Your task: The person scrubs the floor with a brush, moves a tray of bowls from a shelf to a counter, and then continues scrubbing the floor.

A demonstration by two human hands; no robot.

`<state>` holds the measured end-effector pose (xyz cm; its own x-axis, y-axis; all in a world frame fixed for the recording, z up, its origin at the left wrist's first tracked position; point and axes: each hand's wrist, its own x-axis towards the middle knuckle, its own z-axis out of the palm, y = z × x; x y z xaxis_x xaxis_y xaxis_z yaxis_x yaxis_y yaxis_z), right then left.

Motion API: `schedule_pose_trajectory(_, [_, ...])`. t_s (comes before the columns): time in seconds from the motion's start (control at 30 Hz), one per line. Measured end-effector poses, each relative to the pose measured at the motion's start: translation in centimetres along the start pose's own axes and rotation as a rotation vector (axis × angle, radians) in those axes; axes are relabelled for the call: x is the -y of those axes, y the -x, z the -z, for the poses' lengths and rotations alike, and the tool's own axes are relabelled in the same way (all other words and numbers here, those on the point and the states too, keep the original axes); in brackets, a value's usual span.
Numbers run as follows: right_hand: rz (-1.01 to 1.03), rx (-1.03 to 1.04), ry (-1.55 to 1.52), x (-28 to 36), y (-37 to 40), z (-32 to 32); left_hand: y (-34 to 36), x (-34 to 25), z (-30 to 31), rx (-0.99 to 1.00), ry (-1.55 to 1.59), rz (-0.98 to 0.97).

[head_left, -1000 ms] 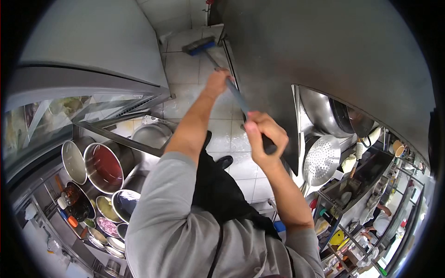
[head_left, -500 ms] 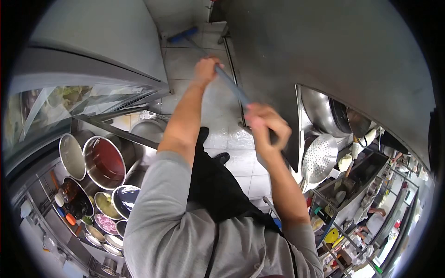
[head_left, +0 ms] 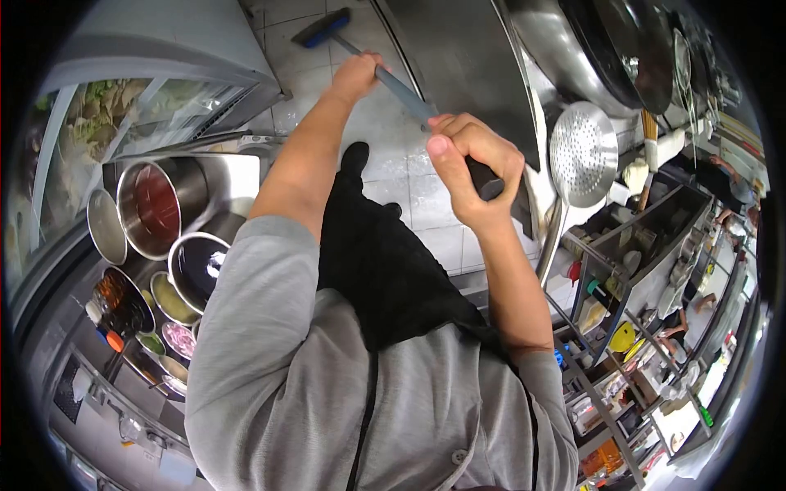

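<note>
A grey pole (head_left: 407, 96) runs from the black grip at its near end up to a blue and black brush head (head_left: 321, 28), which rests on the wet tiled floor at the top. My left hand (head_left: 359, 75) is closed round the pole partway along. Closer to my body, my right hand (head_left: 479, 166) wraps round the pole's near end, thumb along it, with the black grip showing below the fingers.
Pots and bowls of food, one with red liquid (head_left: 153, 204), stand at left by a glass-fronted cabinet (head_left: 90, 147). A metal counter (head_left: 458, 65), perforated ladle (head_left: 584, 154) and pans are at right. Other people work at far right.
The view has shifted, and the brush head now shows nearer the top edge. Both hands keep hold of the pole; my right hand is less blurred. More hanging pans show at right.
</note>
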<state>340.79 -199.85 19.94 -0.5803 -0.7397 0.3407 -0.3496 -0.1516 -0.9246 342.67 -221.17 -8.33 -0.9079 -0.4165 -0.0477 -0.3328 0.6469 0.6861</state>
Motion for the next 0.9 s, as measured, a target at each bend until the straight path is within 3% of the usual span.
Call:
schedule_pose_trajectory(0.3, [-0.075,0.028,0.03,9.9,13.1,6.2,13.0,-11.8,-7.3,-0.001,0.136,-0.141])
schedule_pose_trajectory(0.53, [-0.117,0.014,0.063,15.5,20.3,9.8,19.7,-18.3,-11.2,0.059,0.098,-0.126])
schedule_pose_trajectory(0.63, [-0.044,-0.034,0.051,17.9,21.5,10.8,20.9,-22.7,-8.5,0.158,0.016,-0.097])
schedule_pose_trajectory(0.73, [-0.013,-0.062,-0.039,20.4,22.1,12.0,21.4,-25.0,-6.2,0.09,-0.069,-0.176])
schedule_pose_trajectory(0.9, [0.033,-0.083,-0.094,19.8,21.9,10.9,20.5,-22.7,-2.7,0.135,-0.089,-0.151])
